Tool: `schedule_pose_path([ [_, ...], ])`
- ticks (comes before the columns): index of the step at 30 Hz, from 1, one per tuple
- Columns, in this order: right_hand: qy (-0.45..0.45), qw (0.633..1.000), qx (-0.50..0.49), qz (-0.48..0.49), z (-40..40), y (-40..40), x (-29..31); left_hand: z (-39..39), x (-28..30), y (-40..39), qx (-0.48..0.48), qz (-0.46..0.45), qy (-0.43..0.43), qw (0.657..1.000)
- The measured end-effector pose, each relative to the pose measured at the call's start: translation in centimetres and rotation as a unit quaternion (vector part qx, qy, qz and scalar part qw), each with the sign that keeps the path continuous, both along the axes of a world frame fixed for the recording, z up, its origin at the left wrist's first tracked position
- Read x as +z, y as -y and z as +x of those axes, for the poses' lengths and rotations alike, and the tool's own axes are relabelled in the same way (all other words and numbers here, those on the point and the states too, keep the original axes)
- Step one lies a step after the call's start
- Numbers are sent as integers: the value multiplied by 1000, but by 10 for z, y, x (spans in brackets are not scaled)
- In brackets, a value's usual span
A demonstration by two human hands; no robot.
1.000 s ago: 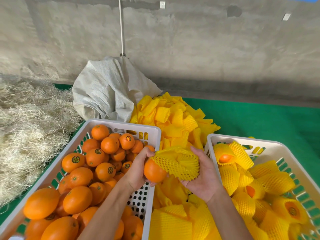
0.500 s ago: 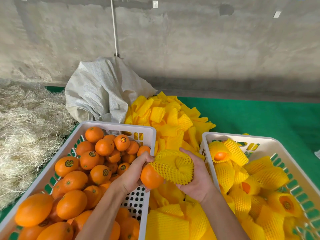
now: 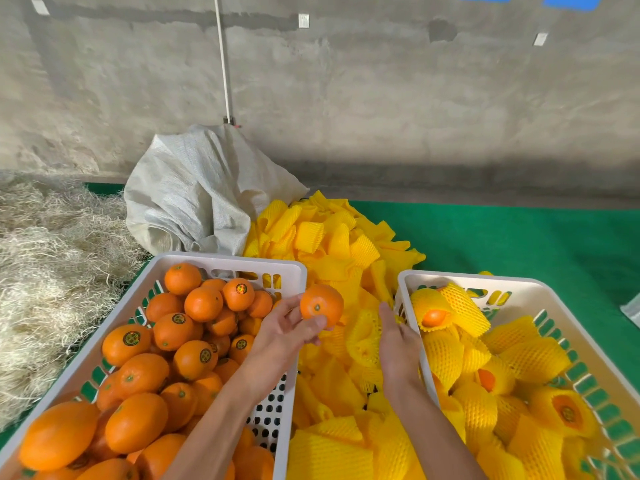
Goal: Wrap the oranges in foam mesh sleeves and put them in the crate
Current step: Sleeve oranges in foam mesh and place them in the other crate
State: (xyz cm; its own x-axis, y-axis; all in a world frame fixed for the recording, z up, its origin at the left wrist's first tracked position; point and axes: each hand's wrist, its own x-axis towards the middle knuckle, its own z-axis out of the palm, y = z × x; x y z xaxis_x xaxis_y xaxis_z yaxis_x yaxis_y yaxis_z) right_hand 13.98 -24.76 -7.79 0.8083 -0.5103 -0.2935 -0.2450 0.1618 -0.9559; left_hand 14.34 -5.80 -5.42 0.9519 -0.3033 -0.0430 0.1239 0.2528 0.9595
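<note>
Between the two crates, our left hand (image 3: 287, 327) pinches a bare orange (image 3: 321, 305) in its fingertips, above the sleeve pile (image 3: 332, 251). Half a second ago that orange sat half inside a sleeve; now the sleeve is off it. Our right hand (image 3: 398, 344) reaches down among loose sleeves; whether its fingers hold one, we cannot tell. Wrapping must restart before the right crate (image 3: 512, 289) gets it.

Glossy orange (image 3: 321, 305), foam mesh sleeves (image 3: 332, 244), plastic crate (image 3: 512, 285), woven sack (image 3: 197, 192).
</note>
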Motion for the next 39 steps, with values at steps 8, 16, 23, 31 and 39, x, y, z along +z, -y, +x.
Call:
schedule_pose_path([
  [8, -8, 995, 65, 74, -3, -11, 6, -14, -5, 23, -30, 75, 88, 993],
  [16, -18, 993, 59, 99, -7, -24, 5, -19, -17, 31, -53, 126, 6, 991],
  [23, -9, 973, 94, 208, -4, -20, 7, -15, -11, 32, 2, 25, -14, 1000],
  [31, 15, 968, 115, 223, -5, -14, 11, -6, -7, 28, -29, -38, -98, 994],
  [39, 90, 990, 106, -2, -7, -10, 11, -13, -10, 28, -36, 12, -37, 999],
])
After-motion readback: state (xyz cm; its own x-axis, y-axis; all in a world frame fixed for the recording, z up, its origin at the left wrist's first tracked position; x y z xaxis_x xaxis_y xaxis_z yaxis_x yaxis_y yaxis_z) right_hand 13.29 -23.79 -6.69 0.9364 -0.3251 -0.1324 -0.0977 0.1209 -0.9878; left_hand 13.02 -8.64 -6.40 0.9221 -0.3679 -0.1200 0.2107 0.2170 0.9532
